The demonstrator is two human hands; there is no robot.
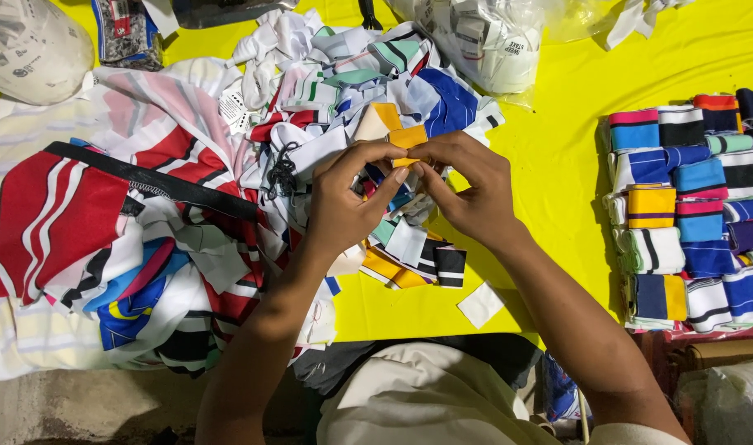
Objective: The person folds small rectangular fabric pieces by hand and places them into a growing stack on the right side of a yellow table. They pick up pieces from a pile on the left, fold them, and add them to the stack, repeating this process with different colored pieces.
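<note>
**Both hands pinching a small yellow fabric piece above the scrap heap**

My left hand [343,202] and my right hand [467,194] meet over the middle of the yellow table [558,148]. Between their fingertips I grasp a small yellow fabric piece [408,138]: both thumbs and forefingers are closed on its lower edge, while its upper part stands free above the fingers. The remaining fingers of each hand are curled inward.

Directly beneath and to the far side of my hands lies a loose heap of striped fabric scraps [352,74] in white, blue, green, red and yellow. To the left of it spreads a larger red-and-white striped garment [55,214] with a black band across it. A single white scrap [480,305] lies apart on the table, near my right forearm.

At the right edge, well apart from my hands, folded striped pieces sit in orderly rows [689,214]. At the far side, a clear plastic bag of white items [492,41] rests on the table.
</note>
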